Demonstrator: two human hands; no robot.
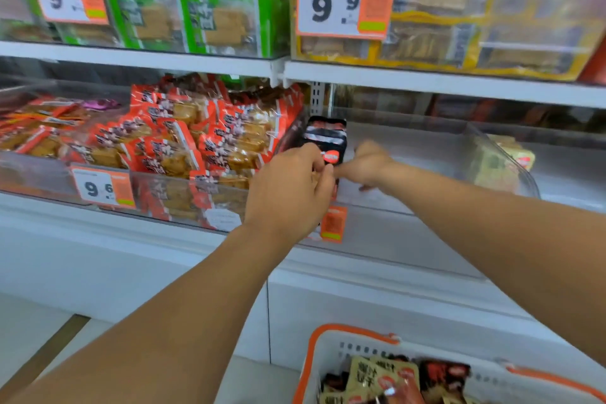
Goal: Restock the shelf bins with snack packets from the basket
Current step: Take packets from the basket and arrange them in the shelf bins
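L hand pinches black-red glossy snack packets; R hand blurred, grip unclear. Stand upright vs clear plastic bin left wall.

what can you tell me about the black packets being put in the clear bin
The black packets are a small upright stack of glossy wrappers with red and white print and a red round mark low on the front. They stand at the left front corner of an otherwise nearly bare clear bin. The left hand grips them from the front; the right hand is blurred beside them.
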